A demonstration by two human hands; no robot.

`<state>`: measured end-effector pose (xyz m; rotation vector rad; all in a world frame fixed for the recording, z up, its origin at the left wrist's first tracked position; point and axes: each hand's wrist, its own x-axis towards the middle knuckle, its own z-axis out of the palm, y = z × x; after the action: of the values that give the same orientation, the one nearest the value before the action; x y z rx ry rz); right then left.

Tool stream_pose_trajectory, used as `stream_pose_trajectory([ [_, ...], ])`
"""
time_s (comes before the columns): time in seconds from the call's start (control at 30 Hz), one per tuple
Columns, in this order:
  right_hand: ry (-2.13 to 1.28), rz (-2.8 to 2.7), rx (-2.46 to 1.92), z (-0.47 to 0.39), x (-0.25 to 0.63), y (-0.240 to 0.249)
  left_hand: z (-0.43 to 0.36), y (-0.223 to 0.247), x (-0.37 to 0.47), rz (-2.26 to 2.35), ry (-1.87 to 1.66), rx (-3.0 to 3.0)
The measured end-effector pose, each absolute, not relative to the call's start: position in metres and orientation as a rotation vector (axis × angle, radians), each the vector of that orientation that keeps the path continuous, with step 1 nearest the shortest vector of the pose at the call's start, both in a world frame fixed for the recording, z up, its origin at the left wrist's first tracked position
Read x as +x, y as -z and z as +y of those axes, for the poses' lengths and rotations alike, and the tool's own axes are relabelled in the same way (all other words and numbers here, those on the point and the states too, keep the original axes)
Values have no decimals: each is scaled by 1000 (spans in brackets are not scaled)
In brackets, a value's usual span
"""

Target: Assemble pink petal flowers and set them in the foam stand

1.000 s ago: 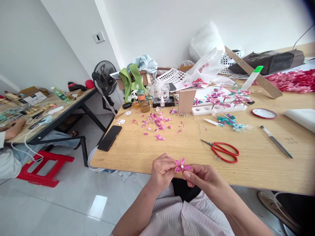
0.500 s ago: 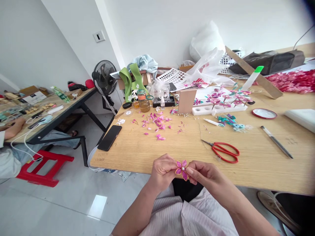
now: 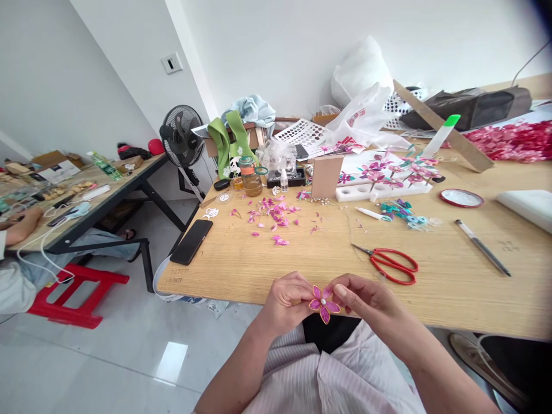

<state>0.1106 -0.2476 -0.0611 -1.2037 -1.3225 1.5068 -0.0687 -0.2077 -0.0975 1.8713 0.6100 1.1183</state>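
Note:
A pink-purple artificial flower (image 3: 325,310) with gold-edged petals and a pearl-like centre is held just beyond the table's front edge. My left hand (image 3: 285,302) pinches it from the left, its fingers curled behind the petals. From the other side my right hand (image 3: 370,300) closes thumb and fingers at the upper right petal. Whatever lies behind the flower is hidden by my fingers. Beyond my hands, loose pink petals (image 3: 280,215) lie scattered on the wooden table (image 3: 259,267). Red-handled scissors (image 3: 392,265) rest to the right, blades pointing left.
A black phone (image 3: 191,241) lies near the left edge. Behind the petals stand a jar of brown liquid (image 3: 251,178) and a white foam stand (image 3: 383,192) with flowers. A pen (image 3: 483,247) is at right. At another table, a person's hand (image 3: 26,224) shows.
The flower has turned between my fingers and sits slightly lower and to the right. My right thumb has shifted from beside the pearl centre to the upper right petal.

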Motion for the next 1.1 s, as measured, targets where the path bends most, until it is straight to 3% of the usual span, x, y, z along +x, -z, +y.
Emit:
stream_pose_trajectory([
  [0.27, -1625, -1327, -1056, -247, 100, 62, -209, 103, -68, 478, -947, 1904],
  [0.73, -1633, -1447, -1168, -251, 103, 63, -210, 114, -69, 412, -877, 1931],
  [1.0, -1306, -1305, -1315, -247, 116, 67, -208, 101, -69, 643, -1116, 1857],
  [1.1, -1335, -1298, -1343, -250, 113, 72, -208, 100, -68, 723, -1247, 1814],
])
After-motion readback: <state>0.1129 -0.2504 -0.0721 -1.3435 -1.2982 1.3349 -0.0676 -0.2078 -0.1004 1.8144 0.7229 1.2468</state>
